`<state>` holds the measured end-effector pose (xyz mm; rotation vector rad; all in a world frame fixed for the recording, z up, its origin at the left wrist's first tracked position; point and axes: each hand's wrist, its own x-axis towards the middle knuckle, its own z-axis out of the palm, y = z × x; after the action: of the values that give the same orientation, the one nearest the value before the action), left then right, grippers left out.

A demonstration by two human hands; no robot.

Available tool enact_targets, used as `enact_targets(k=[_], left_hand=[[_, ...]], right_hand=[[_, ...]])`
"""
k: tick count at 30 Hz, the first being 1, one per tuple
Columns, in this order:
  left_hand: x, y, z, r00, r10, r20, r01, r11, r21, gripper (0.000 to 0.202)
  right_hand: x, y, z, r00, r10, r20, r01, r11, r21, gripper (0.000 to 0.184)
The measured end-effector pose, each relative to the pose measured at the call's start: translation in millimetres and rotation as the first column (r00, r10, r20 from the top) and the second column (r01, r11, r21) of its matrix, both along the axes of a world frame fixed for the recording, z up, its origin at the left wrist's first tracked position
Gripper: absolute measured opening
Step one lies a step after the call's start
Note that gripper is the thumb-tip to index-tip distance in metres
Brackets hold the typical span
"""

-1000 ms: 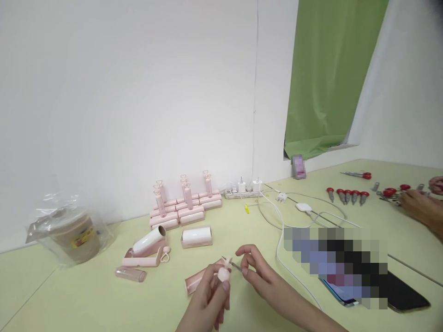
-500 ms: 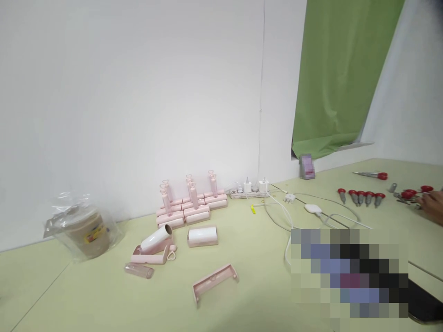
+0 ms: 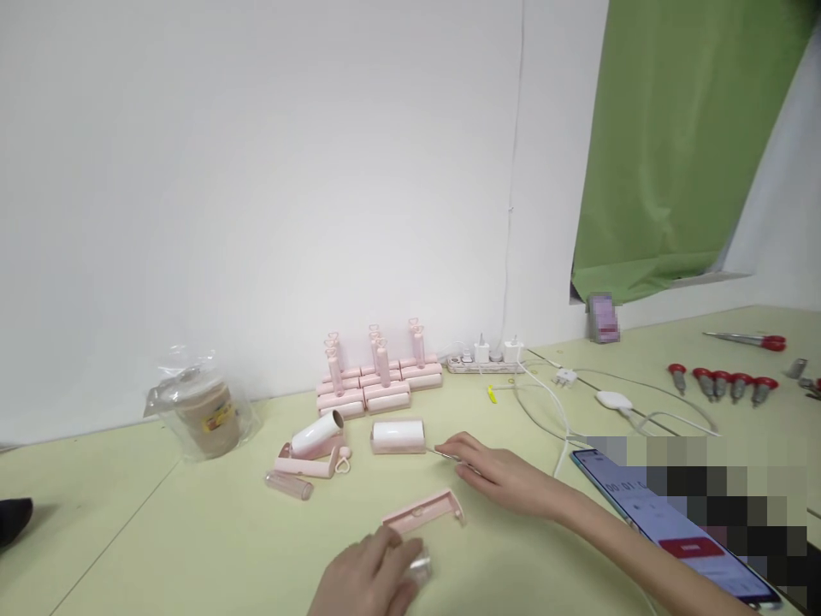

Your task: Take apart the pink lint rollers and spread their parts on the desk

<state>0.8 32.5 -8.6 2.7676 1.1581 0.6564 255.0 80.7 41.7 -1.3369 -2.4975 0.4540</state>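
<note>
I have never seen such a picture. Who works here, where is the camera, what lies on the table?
No machine: a person works with two bare hands, seen from one camera worn on their head. The left hand holds a small clear piece, blurred. At the right hand shows a thin metal tool; whether it is gripped is unclear. On the table lie a pink bracket, a white roll and a clear tube. Near the wall are pink cases. At the right are a phone and red-ended tools.
</note>
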Motion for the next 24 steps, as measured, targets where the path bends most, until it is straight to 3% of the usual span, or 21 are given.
enact_targets(k=[2, 4, 6, 8, 10, 14, 18, 24], left_hand=[[20, 10, -3.5, 0.996, 0.018, -0.082, 0.001, 0.973, 0.23, 0.03], [33, 16, -9.8, 0.992, 0.073, -0.107, -0.029, 0.93, 0.366, 0.028], [40, 19, -18.9, 0.988, 0.068, -0.14, -0.003, 0.909, 0.417, 0.028], [43, 22, -27.6, 0.986, 0.038, -0.165, 0.039, 0.899, 0.436, 0.033], [44, 26, -32.4, 0.989, 0.059, -0.138, 0.01, 0.89, 0.455, 0.033], [46, 43, -29.6, 0.987, 0.158, -0.032, -0.141, 0.943, 0.302, 0.027], [49, 67, -25.7, 0.985, 0.172, 0.008, -0.171, 0.969, 0.18, 0.027], [47, 87, -29.9, 0.981, 0.18, 0.065, -0.189, 0.97, 0.156, 0.022]], right_hand=[[-7, 12, 0.1, 0.993, -0.016, 0.115, 0.015, 1.0, 0.014, 0.041], [-8, 20, 0.3, 0.982, -0.051, 0.181, 0.049, 0.999, 0.014, 0.05], [-2, 22, 1.7, 0.963, -0.104, 0.247, 0.101, 0.995, 0.021, 0.052], [6, 21, 5.7, 0.942, -0.159, 0.295, 0.157, 0.987, 0.031, 0.042], [15, 19, 12.7, 0.925, -0.214, 0.316, 0.208, 0.977, 0.052, 0.027], [21, 32, 27.4, 0.908, -0.32, 0.272, 0.287, 0.945, 0.155, 0.02], [5, 76, 29.4, 0.888, -0.399, 0.23, 0.352, 0.91, 0.221, 0.025], [-43, 151, 12.2, 0.954, -0.254, 0.158, 0.215, 0.95, 0.227, 0.029]])
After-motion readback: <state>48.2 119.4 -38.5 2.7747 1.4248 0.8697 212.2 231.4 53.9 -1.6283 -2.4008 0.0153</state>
